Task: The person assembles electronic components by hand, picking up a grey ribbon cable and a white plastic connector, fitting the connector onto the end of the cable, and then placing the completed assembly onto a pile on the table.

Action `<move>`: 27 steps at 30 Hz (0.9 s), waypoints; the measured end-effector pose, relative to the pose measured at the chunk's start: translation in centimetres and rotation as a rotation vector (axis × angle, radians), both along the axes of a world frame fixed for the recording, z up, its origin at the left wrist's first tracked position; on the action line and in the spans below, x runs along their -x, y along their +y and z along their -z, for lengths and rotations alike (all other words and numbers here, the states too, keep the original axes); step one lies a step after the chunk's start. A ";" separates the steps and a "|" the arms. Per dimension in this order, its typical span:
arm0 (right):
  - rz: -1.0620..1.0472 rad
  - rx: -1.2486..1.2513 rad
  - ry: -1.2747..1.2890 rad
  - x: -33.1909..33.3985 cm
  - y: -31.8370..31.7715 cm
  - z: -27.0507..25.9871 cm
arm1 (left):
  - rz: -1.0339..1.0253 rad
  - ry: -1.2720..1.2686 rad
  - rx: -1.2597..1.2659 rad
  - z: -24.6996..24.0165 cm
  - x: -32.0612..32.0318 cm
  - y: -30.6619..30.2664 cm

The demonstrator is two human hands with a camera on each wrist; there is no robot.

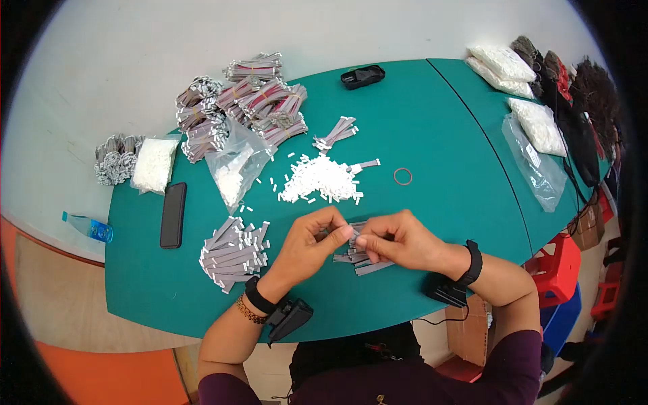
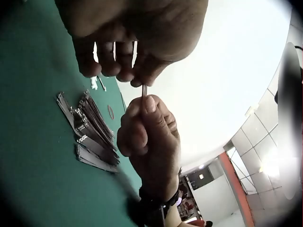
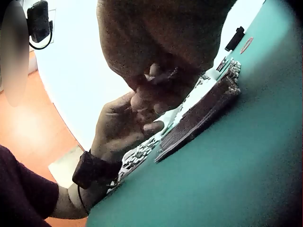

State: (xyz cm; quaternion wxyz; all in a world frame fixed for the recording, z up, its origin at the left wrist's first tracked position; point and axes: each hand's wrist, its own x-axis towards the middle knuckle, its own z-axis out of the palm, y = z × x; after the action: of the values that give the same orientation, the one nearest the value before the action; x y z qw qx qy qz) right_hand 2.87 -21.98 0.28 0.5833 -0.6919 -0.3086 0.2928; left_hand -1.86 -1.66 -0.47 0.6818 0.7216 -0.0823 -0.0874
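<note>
- 1 thin strip [image 2: 144,90] is pinched at 1 end between the thumb and fingertip of the left hand [image 1: 307,243]; the other fingers are bent.
- The same strip is gripped by the right hand [image 1: 405,243], between thumb and curled forefinger, so that it is spanned between the 2 hands above the green table [image 1: 445,135].
- Flat grey strips [image 1: 371,268] are laid in a stack below the right fingers.
- White-tipped grey strips [image 1: 236,253] are fanned out in a pile to the left of the left fingers.
- Small white sleeves [image 1: 320,181] are heaped beyond the left fingers, with a few scattered around.
- 1 red rubber band [image 1: 403,177] is seen beyond the right fingers.
- Banded strip bundles [image 1: 263,101] are piled farther beyond the left fingers, with 1 clear plastic bag [image 1: 236,158] placed nearer.
- 1 black smartphone [image 1: 173,216] is set well to the left of the left fingers.
</note>
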 end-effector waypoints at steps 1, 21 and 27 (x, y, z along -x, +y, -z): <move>-0.035 0.014 -0.046 0.0 0.0 0.2 | -0.020 -0.002 -0.012 0.0 0.0 0.0; 0.245 -0.412 0.464 -2.7 -0.6 -0.3 | -0.163 -0.162 -0.151 -0.3 0.6 -1.6; 0.300 -0.412 0.394 -1.8 -0.1 -0.7 | -0.081 -0.364 -0.346 -0.9 0.6 -2.0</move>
State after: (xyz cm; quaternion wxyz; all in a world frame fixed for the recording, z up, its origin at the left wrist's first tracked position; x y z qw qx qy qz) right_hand 4.69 -22.07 0.97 0.7963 -0.5271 -0.1372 0.2631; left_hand -2.47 -3.64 0.43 0.5252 0.8339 -0.1588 0.0587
